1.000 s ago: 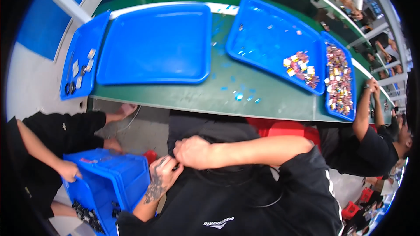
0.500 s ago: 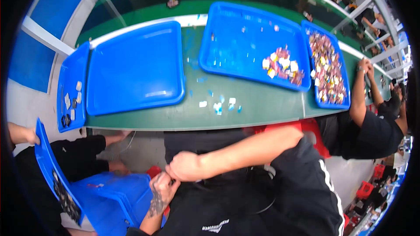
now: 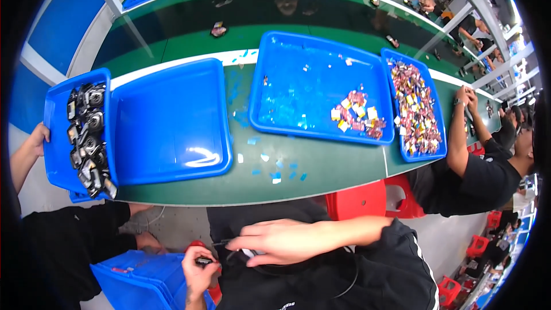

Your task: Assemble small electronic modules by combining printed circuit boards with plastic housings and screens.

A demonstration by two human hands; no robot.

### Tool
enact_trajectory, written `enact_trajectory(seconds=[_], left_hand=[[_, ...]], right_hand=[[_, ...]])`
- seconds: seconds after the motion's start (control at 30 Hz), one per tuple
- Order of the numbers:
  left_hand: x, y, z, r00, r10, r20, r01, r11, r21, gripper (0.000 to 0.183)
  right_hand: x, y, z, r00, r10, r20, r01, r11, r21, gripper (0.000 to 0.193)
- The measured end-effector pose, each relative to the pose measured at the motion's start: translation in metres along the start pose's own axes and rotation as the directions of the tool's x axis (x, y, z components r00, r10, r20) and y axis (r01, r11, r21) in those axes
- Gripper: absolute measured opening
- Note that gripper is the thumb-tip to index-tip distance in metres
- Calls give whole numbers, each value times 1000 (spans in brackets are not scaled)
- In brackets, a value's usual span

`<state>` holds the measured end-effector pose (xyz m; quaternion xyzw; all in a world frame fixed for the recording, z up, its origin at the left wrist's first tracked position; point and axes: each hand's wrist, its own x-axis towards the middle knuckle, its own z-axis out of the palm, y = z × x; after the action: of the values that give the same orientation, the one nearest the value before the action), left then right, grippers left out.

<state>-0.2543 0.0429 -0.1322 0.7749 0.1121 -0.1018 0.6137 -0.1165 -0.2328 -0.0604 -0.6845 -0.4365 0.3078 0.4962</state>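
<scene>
Hands sit below the tabletop (image 3: 344, 172) edge at my lap: my left hand (image 3: 199, 265) pinches a small dark part (image 3: 204, 261), my right hand (image 3: 275, 242), fingers spread, reaches leftward just beside it.

Near the lower edge, the left hand (image 3: 198, 265) pinches a small dark part (image 3: 203, 261) in its fingers, while the right hand (image 3: 275, 241) lies flat just beside it over dark clothing. Beyond them, the green surface (image 3: 321, 169) carries an empty blue tray (image 3: 169, 120), a far tray with coloured pieces (image 3: 359, 116), and a left tray of dark parts (image 3: 87, 132) gripped by a co-worker's hand (image 3: 39, 136).
</scene>
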Motion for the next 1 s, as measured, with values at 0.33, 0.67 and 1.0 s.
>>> enact_trajectory(seconds=[0.33, 0.67, 1.0], left_hand=[[130, 187, 46, 981, 137, 138, -30, 806, -591, 18], [239, 230, 99, 883, 188, 430, 208, 665, -718, 38], [251, 232, 104, 726, 653, 217, -687, 676, 266, 33]], right_hand=[[-121, 66, -234, 368, 114, -923, -821, 506, -265, 24], [-101, 61, -222, 331, 76, -941, -710, 676, -195, 11], [0, 10, -202, 472, 164, -866, -231, 971, 58, 12]])
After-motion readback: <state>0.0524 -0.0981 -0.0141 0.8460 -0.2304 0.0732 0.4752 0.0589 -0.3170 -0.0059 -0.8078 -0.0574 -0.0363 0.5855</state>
